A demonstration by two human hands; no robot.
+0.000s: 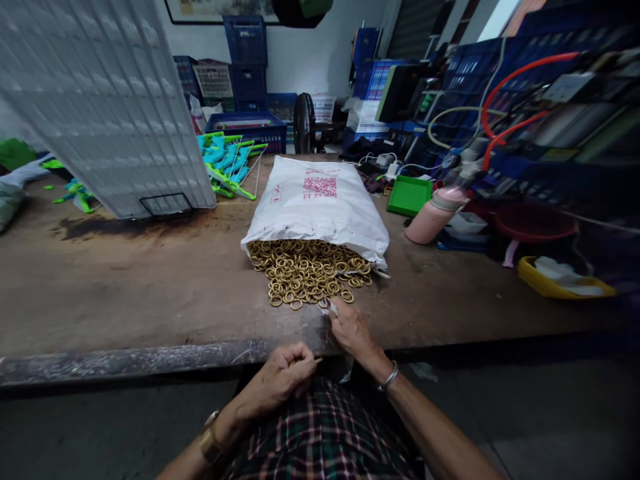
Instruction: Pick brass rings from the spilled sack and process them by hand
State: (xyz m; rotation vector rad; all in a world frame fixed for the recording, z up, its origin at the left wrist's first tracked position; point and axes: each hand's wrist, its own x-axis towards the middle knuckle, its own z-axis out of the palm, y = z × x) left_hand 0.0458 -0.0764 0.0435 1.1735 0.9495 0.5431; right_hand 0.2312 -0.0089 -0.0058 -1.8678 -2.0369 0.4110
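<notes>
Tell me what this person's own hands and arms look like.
They are bare human hands, with no gloves, sleeves or cables in view. The left hand has a broad gold-toned band at its wrist, possibly a watch; the right hand has a slim silver-toned bangle.

The person wears dark plaid cloth (320,433), near-black crossed by pale pinkish and green lines. The forearms (433,420) are bare. Behind the left hand (290,372) I can make out a broad, shiny gold-toned band (211,445); behind the right hand (351,328), a slim, rounded silver bangle (392,377).
</notes>
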